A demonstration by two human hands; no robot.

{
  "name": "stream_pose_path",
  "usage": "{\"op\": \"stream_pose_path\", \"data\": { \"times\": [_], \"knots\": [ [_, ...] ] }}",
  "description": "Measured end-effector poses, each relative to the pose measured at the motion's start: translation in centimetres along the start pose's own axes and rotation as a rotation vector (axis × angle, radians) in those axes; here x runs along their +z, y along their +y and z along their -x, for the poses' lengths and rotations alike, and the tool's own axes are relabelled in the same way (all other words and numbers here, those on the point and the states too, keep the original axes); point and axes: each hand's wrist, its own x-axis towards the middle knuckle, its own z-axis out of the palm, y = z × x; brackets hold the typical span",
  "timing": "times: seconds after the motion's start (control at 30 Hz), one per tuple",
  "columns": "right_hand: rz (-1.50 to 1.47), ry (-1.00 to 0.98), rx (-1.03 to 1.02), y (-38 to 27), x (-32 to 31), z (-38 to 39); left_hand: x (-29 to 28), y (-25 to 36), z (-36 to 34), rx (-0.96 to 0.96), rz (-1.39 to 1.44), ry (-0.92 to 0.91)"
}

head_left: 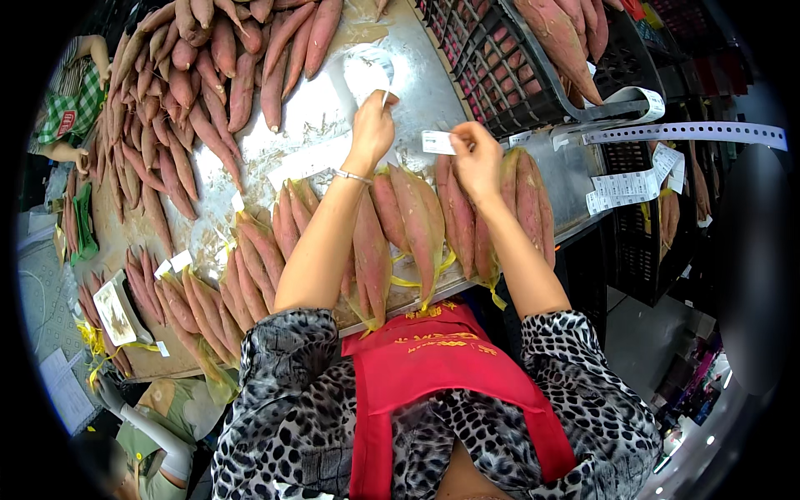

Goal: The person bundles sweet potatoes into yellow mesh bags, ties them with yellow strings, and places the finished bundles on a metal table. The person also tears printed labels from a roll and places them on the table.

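Observation:
My right hand [479, 167] pinches a small white printed label [438, 142] by its right end, above the bagged sweet potatoes. To its left, my left hand [372, 127] is closed on a thin white slip [386, 98], seen nearly edge-on. Beneath both forearms, sweet potatoes in yellow net bags [417, 218] lie in a row along the near edge of the metal table [450, 71]. A white paper strip [310, 163] rests on the table beside my left wrist, partly hidden by it.
Loose sweet potatoes [225, 50] are heaped at the far left. A black plastic crate [500, 79] stands at the far right, with a label strip [625, 192] hanging near it. A white scale-like tray [119, 308] sits at the left. Other people [158, 433] are at the left.

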Motion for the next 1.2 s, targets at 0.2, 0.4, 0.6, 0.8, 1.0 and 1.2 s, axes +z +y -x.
{"op": "stream_pose_path", "data": {
  "times": [0.2, 0.4, 0.6, 0.8, 1.0, 1.2],
  "knots": [
    [-0.735, 0.112, 0.404, 5.6, -4.3, 2.1, 8.3, 1.1, 1.6, -0.485, -0.009, -0.065],
    [-0.988, -0.111, 0.566, 7.4, -4.0, 1.7, 11.9, 3.6, 3.6, -0.516, -0.277, 0.015],
    [-0.727, -0.281, 0.417, 6.3, -1.7, -1.6, 11.9, -1.1, 4.1, -0.608, 0.091, 0.163],
    [-0.471, -0.318, 0.243, 9.2, 2.0, -6.8, 12.3, -1.7, 4.4, -0.617, 0.317, 0.136],
    [-0.125, -0.464, 0.102, 9.4, 1.8, -8.4, 11.5, -1.0, 4.4, -0.657, 0.323, 0.094],
    [0.115, -0.521, -0.094, 10.0, 1.9, -8.5, 11.5, -1.0, 4.6, -0.647, 0.328, 0.088]
  ]
}}
